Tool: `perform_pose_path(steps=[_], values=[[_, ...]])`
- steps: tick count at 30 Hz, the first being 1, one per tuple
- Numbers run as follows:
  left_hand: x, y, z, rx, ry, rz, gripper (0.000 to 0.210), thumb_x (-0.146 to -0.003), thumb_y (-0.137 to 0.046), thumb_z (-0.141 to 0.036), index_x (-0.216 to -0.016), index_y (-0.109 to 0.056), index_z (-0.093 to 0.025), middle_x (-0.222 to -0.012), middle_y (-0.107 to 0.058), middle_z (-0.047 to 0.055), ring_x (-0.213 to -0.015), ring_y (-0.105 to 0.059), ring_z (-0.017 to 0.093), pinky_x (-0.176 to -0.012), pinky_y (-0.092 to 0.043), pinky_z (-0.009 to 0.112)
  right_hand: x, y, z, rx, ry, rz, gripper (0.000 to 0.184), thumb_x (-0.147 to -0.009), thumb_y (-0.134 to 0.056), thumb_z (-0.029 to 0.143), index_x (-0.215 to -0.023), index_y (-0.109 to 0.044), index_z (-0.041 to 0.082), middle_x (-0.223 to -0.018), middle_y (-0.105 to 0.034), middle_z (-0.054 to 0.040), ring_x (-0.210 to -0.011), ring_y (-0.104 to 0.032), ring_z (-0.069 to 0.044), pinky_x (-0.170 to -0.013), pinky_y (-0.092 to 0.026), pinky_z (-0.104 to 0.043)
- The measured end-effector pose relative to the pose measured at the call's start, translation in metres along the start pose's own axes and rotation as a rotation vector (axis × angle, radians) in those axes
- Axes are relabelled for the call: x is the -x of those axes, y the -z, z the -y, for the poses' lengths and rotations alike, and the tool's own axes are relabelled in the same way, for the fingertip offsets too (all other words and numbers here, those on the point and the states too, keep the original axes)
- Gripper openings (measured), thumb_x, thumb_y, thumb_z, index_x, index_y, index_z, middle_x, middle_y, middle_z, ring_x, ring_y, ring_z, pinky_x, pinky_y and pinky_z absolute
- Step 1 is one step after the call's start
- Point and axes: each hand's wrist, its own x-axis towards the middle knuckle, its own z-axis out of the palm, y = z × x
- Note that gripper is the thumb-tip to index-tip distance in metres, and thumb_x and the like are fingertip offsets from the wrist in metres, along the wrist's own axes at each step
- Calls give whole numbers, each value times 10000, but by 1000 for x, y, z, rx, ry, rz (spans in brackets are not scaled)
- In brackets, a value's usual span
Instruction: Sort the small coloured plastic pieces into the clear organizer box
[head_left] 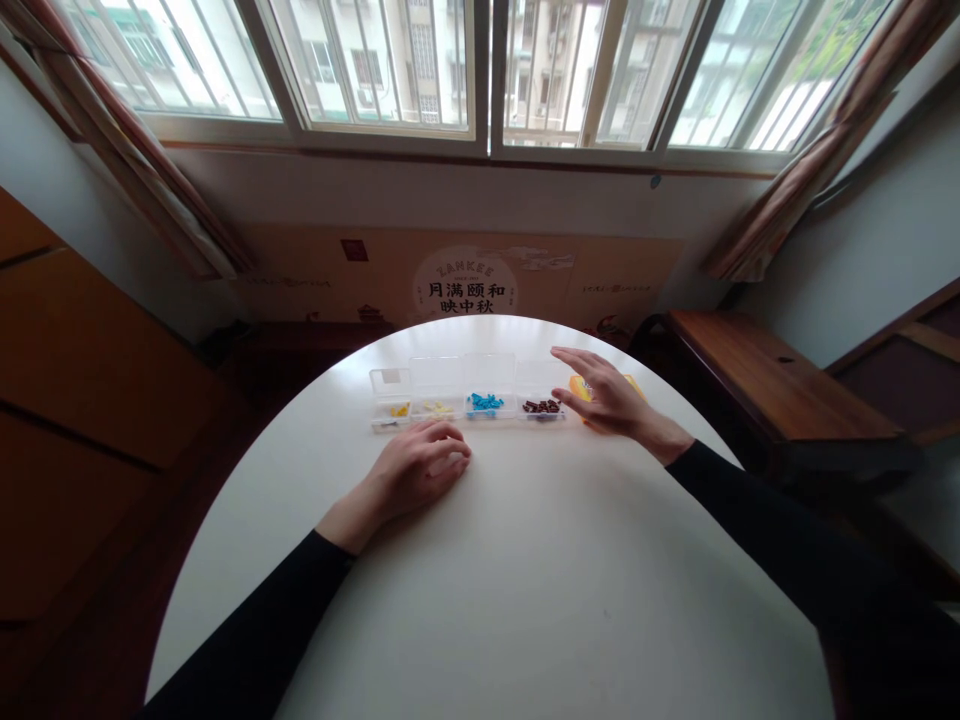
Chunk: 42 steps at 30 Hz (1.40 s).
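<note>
My left hand (416, 468) rests on the white table, its fingers loosely curved and a gap showing by the thumb; nothing is visible in it. Just beyond it stand small clear plastic boxes with raised lids, side by side. From left to right they hold yellow pieces (400, 410), pale yellow pieces (436, 408), blue pieces (485, 402) and dark brown pieces (541, 407). My right hand (604, 393) is at the right end of this row, thumb and fingers apart, beside the brown pieces. It partly hides a yellow container (636, 385) behind it.
The round white table (540, 580) has its curved far edge just behind the boxes. A printed cardboard panel (315, 275) stands beyond it, below barred windows. A wooden bench or low table (750, 375) is at the right, an orange-brown cabinet (67, 370) at the left.
</note>
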Motion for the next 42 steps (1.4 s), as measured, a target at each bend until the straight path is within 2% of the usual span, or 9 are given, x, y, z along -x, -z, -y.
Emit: perform_pose_path(steps=[2,6,9,11,15,19,27,35,42], values=[[0,0,1,-5,-1,1,153,-1064,-649,-281,-1067,-802,-271,-1143,-794,58,-1065,-745,232,-958,-586,386,-13,-6,8,-7,-9,-19,499,-1120,-626,471,-1591,-618,309,-1559,-695,-100,-1461,-633,-373,-1260,-495,-627],[1,1,3,-8,-6,-3,146,-1053,-663,-267,-1079,-806,-277,-1137,-793,53,-1046,-746,231,-946,-584,388,-21,-15,18,-72,-4,-83,266,-1145,-585,400,-1288,-790,309,-1349,-811,-70,-1279,-743,-341,-1174,-551,-590],[2,1,4,-7,-3,-5,144,-1048,-667,-264,-1074,-808,-278,-1134,-791,53,-1045,-746,229,-952,-587,385,-14,-21,21,-118,-18,-73,200,-1128,-622,378,-1097,-803,297,-1282,-829,-57,-1196,-776,-321,-1108,-588,-554],[3,1,4,-9,-1,-9,143,-1050,-667,-268,-1068,-808,-277,-1133,-791,52,-1051,-745,229,-960,-586,386,-8,-24,23,-125,-10,-19,160,-1104,-665,376,-1044,-787,292,-1273,-825,-54,-1171,-778,-314,-1080,-601,-538],[3,0,4,-10,-2,-11,141,-1054,-666,-272,-1065,-806,-278,-1132,-792,49,-1053,-744,230,-969,-580,388,-2,-27,23,-112,22,95,112,-1028,-775,381,-1095,-760,293,-1349,-782,-78,-1256,-722,-336,-1098,-603,-552],[3,0,4,-4,-1,-11,138,-1047,-670,-264,-1069,-805,-279,-1130,-789,50,-1048,-741,231,-952,-587,383,-3,-26,21,-128,-12,137,128,-1033,-769,368,-1128,-743,287,-1464,-731,-86,-1351,-686,-341,-1157,-575,-565],[3,1,4,3,2,-9,137,-1035,-678,-257,-1064,-811,-276,-1126,-788,56,-1041,-745,226,-937,-603,364,-3,-28,9,-149,11,189,416,-1059,-750,412,-1459,-681,322,-1498,-710,-91,-1379,-695,-330,-1204,-574,-530],[3,3,1,3,0,-14,130,-1044,-670,-267,-1064,-798,-283,-1132,-788,48,-1048,-746,229,-936,-588,362,1,-29,9,-151,37,170,376,-1064,-736,437,-1425,-705,335,-1484,-694,-90,-1372,-693,-320,-1192,-591,-522],[4,3,0,7,1,-15,144,-1055,-658,-271,-1061,-802,-279,-1138,-789,52,-1059,-746,228,-930,-587,361,-1,-25,15,-142,13,187,478,-994,-803,385,-1448,-664,332,-1416,-747,-81,-1263,-742,-327,-1107,-623,-506]])
